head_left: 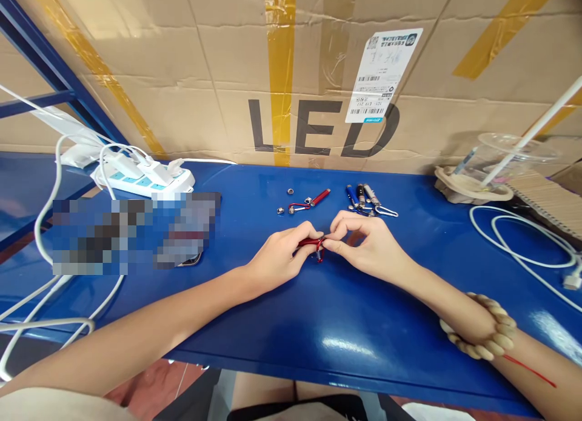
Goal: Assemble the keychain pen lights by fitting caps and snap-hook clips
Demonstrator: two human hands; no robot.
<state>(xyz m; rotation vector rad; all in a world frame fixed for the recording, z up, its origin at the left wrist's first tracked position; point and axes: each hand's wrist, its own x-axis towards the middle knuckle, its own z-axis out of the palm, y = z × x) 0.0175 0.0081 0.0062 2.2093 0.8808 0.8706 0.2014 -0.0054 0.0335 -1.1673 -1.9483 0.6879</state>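
Observation:
Above the blue table, my left hand (284,254) pinches a slim red keychain flashlight (308,243) between thumb and fingers. My right hand (370,242) is closed on the other end of it, by a red carabiner clip (320,255) that hangs down between the hands. Fingertips hide the exact joint. Just beyond lie a loose red tube (321,197), another red clip (297,207) and small silver caps (280,211). Behind my right hand, a blue flashlight (351,195), a black one (361,194) and a silver one (371,194) lie side by side with their clips.
At the left stands a white power strip (150,182) with plugs and looping white cables (57,185), near a blurred-out patch. A large cardboard box (204,76) backs the table (254,324). On the right are a clear plastic cup (495,157) and a coiled white cable (518,260).

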